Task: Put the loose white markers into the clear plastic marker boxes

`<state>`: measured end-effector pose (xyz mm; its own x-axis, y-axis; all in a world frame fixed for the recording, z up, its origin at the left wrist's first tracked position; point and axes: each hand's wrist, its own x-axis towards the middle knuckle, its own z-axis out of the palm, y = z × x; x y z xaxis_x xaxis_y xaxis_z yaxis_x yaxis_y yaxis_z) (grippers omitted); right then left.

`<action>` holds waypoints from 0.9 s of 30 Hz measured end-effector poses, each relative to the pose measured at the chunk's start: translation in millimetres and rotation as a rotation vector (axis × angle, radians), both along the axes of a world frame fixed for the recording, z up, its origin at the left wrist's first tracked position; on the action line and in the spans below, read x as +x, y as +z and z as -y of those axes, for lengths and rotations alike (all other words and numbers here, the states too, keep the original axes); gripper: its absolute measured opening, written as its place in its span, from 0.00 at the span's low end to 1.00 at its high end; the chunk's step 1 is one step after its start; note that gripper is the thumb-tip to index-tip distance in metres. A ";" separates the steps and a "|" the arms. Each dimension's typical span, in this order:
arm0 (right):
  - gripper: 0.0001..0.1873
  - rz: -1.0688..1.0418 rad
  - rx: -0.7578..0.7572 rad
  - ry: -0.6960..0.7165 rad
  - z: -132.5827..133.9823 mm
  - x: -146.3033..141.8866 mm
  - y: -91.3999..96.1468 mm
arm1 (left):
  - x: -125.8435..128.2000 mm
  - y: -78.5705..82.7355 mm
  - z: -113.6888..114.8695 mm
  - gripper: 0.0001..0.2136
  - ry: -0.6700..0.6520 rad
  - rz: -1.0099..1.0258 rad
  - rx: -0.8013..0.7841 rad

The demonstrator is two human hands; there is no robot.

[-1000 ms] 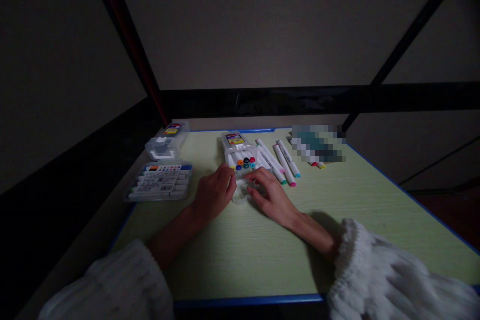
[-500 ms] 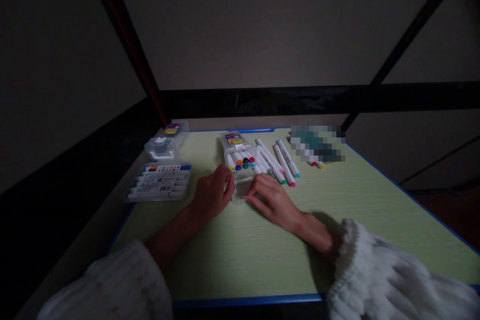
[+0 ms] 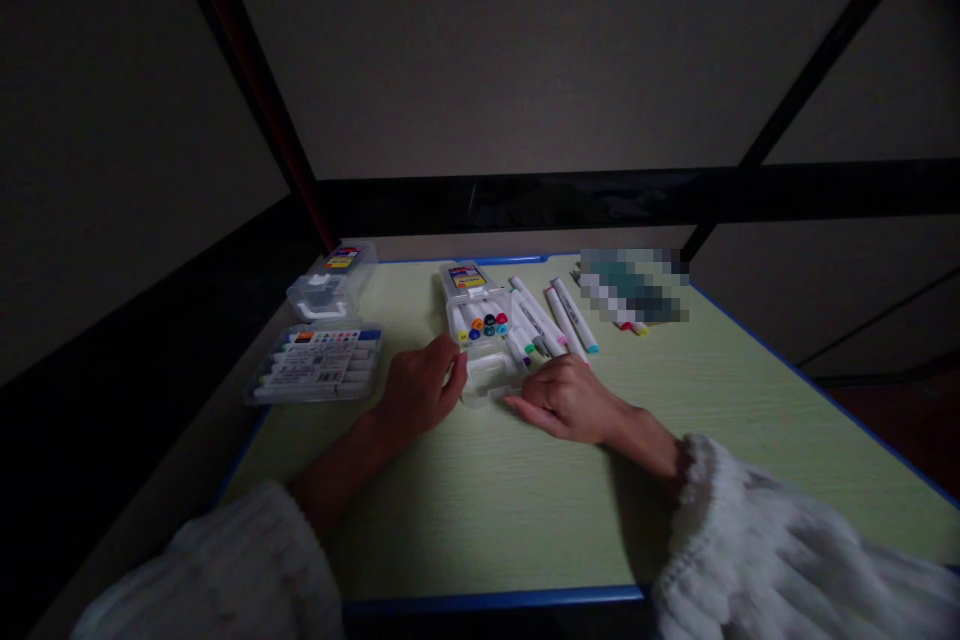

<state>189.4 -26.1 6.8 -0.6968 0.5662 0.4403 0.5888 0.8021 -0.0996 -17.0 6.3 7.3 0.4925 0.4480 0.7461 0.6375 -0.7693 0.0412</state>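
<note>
While both hands (image 3: 421, 385) (image 3: 571, 400) curl half-closed | clear lid (image 3: 480, 401) lies between them | grip unclear

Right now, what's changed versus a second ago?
The right hand shifted right, from over the clear plastic piece to its right edge, and now hides near ends of some loose markers. No clear grasp or release. Unchanged: left hand at the piece's left edge, open marker case, flat marker pack.

Dim wall (image 3: 487, 50) behind blue-edged table (image 3: 510, 520)
</note>
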 end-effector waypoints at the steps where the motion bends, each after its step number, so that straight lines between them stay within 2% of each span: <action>1: 0.24 0.011 -0.014 -0.007 -0.6 1.6 0.6 | -0.4 -0.7 -0.6 0.08 0.005 -0.007 0.006; 11: 0.26 0.076 -0.131 -0.089 -5.5 13.0 5.6 | -6.2 0.6 -2.8 0.21 -0.005 -0.071 0.040; 17: 0.25 0.114 -0.150 -0.132 -8.9 16.0 4.5 | -7.1 5.4 -0.4 0.23 -0.044 -0.063 0.031; 27: 0.24 0.117 -0.130 -0.176 -11.0 20.0 8.1 | -7.3 5.9 0.9 0.23 -0.015 -0.096 0.037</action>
